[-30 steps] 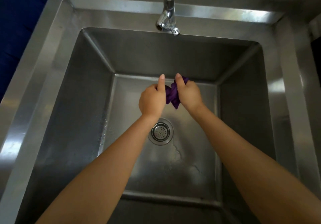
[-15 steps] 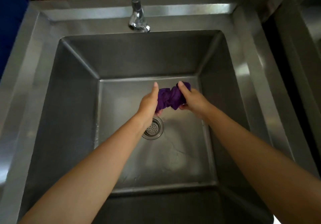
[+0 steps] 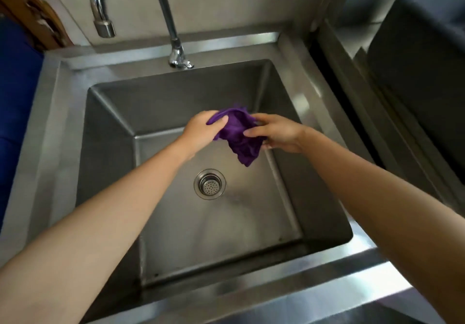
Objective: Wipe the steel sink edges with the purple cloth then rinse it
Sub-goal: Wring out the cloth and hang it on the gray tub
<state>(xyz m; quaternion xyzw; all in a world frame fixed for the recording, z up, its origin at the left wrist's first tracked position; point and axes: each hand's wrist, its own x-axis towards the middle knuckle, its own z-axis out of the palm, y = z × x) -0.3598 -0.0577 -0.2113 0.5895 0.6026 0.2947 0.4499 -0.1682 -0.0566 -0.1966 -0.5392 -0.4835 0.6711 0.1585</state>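
Both hands on the purple cloth (image 3: pixel 239 139), held in the air over the back-right part of the sink (image 3: pixel 50 147) basin, above and past the drain (image 3: pixel 209 184). Left hand (image 3: pixel 201 128) curls over the top-left edge. Right hand (image 3: pixel 276 134) pinches the right side between thumb and fingers.

Change: a second ago the cloth was a tight twisted wad squeezed between my fists. Now the hands sit wider apart, the wad is loosened, and one corner hangs free. The faucet (image 3: pixel 180 58) shows no water.

My read: wringing is over and I'm opening the cloth out. Can't tell from here whether the edges are wiped or the rinse is done.
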